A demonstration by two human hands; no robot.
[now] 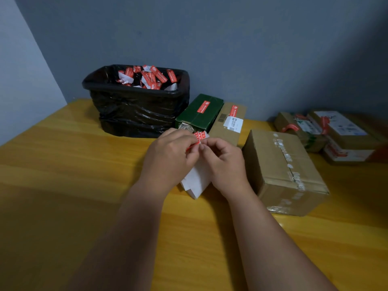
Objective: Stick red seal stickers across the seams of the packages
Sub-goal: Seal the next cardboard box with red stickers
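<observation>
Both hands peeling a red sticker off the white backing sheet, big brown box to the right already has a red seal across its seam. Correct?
Not quite. In the head view the large brown cardboard box shows only clear printed tape along its seam, no red seal. The rest holds: left hand and right hand work a red seal sticker off the white backing sheet.

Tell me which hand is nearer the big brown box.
Right. The right hand is just left of the big brown box, a narrow gap between them. The left hand is farther off, beyond the right hand; both pinch the sticker sheet.
</observation>
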